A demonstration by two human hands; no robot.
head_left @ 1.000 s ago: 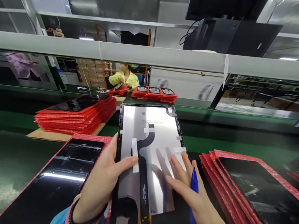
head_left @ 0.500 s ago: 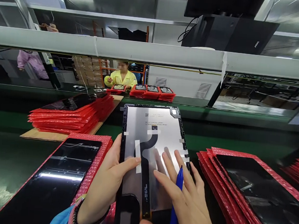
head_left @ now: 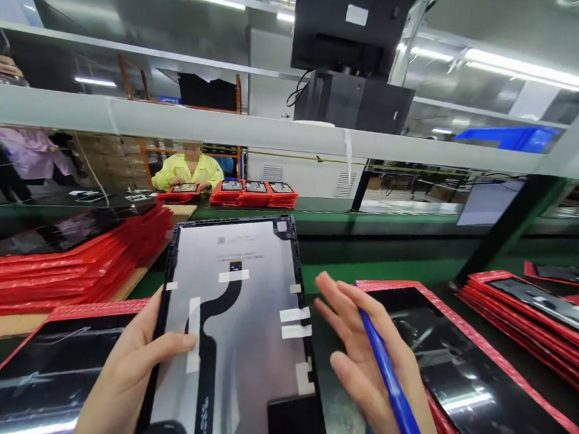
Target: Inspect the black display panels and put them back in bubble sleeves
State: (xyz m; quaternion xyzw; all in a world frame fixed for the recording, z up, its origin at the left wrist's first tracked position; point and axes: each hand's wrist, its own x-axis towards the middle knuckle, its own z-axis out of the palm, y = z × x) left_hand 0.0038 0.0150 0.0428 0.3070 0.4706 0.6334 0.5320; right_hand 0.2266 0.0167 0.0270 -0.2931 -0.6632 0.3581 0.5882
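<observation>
My left hand (head_left: 130,365) grips the left edge of a tablet screen assembly (head_left: 257,308), thumb pressed on its silvery back near a strip of white tape. The panel is tilted up toward me, in a black frame, with a black flex cable (head_left: 208,364) curving down its back and white tape pieces (head_left: 295,323) along the right side. My right hand (head_left: 373,357) is off the panel, to its right, fingers stretched out. A blue pen-like tool (head_left: 394,386) is tucked in this hand by the index finger; its exact kind is unclear.
Glossy black screens on red bubble bags lie at left (head_left: 52,365) and right (head_left: 458,371). A stack of red bags (head_left: 80,261) rests on cardboard at far left, another (head_left: 536,323) at far right. Across the bench sits a person in yellow (head_left: 187,169). A white beam (head_left: 226,128) crosses above.
My right hand has lifted off the panel's back and moved right with the blue tool. My left hand still holds the panel. The view has swung right and tilted up.
</observation>
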